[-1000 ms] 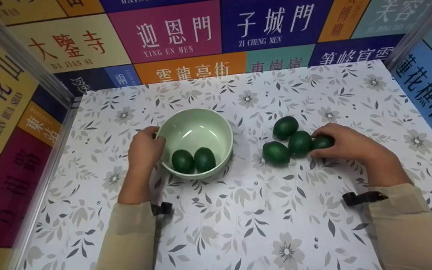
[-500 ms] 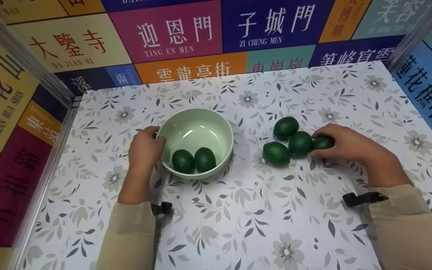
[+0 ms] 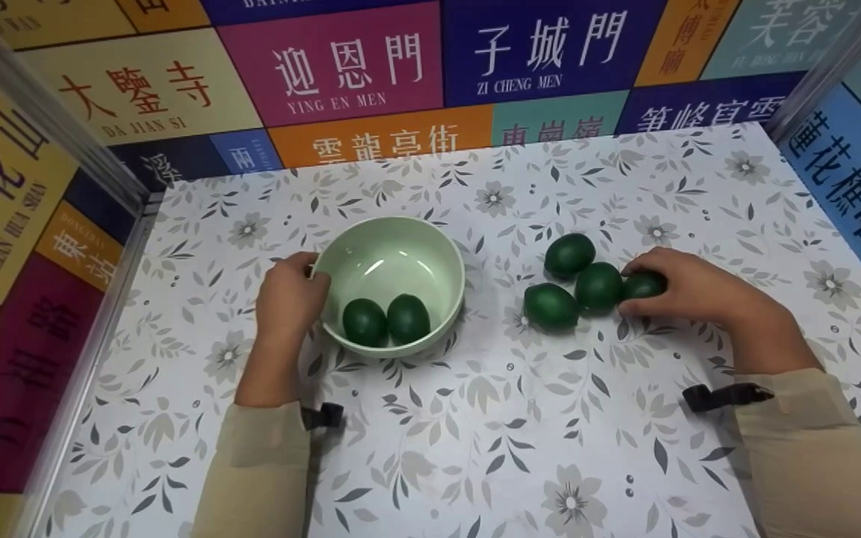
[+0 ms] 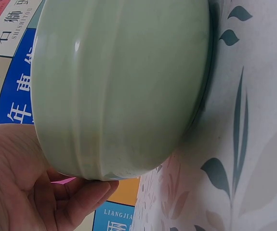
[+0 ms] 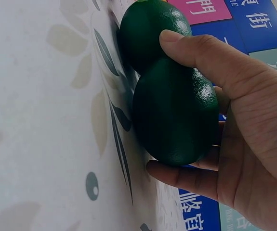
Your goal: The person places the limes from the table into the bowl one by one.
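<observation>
A pale green bowl stands on the table with two dark green limes lying in it. My left hand grips the bowl's left rim; in the left wrist view, fingers curl against its outer wall. Over to the right, my right hand holds a lime at table level, thumb on one side and fingers around the other. That lime touches a second lime in the cluster. Two further limes lie just left of these.
A white table with a grey floral print carries everything. Panels with large printed characters rise behind it and along both sides. Black straps with small camera mounts sit at the sleeves.
</observation>
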Tool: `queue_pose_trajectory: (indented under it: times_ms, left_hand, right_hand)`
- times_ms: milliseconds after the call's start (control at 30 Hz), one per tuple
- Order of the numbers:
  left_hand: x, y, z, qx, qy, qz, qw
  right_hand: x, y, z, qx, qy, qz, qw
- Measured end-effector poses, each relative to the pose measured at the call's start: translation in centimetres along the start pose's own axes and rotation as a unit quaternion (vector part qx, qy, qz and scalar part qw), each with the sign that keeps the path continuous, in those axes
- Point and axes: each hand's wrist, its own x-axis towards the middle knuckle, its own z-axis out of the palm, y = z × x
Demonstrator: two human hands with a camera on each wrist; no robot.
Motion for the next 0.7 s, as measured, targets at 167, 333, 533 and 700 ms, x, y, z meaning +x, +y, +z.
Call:
queue_pose_trajectory:
  times_ms: [167, 333, 533, 700]
  left_hand:
    - [0.01, 0.00, -0.02, -0.001, -0.002, -0.002, 1.0000]
    - [0.02, -0.04, 0.00, 0.004, -0.001, 0.000, 1.0000]
    - [-0.05, -0.10, 0.04, 0.002, -0.003, -0.002, 1.0000]
    - [-0.06, -0.06, 0.02, 0.000, -0.003, -0.002, 1.0000]
  right_hand:
    - [-0.07, -0.05, -0.05, 0.001, 0.000, 0.002, 1.0000]
    - [-0.07, 0.00, -0.09, -0.001, 0.001, 0.000, 1.0000]
    - [-0.21, -0.04, -0.14, -0.009, 0.002, -0.001, 1.0000]
    - [-0.25, -0.09, -0.26, -0.014, 0.004, -0.002, 0.9999]
